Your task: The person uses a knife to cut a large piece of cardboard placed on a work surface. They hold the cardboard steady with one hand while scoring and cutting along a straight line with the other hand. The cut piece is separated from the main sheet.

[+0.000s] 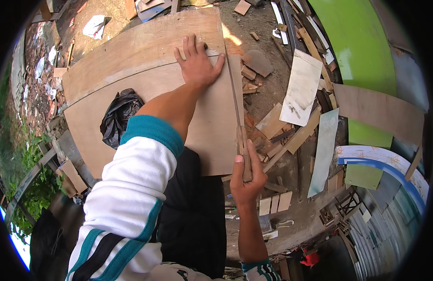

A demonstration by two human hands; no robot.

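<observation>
My left hand (pixel 197 65) lies flat with fingers spread on a broad plywood sheet (pixel 193 126), across the line where it meets a far plywood strip (pixel 132 44). A small dark spot shows beside its fingertips. My right hand (pixel 248 178) is wrapped round the wooden handle (pixel 245 161) of what looks like a handsaw. Its narrow blade (pixel 235 96), seen nearly edge-on, runs away from me along the right edge of the plywood. The blade's teeth are too fine to make out. A crumpled black plastic bag (pixel 118 117) rests on the sheet, left of my left forearm.
Wood offcuts (pixel 272 124) litter the ground to the right, with a pale white board (pixel 301 86) among them. Farther right stands a large green panel (pixel 361 42). Corrugated metal sheets (pixel 385 234) lie at the lower right. Plants (pixel 29 168) and rubbish line the left.
</observation>
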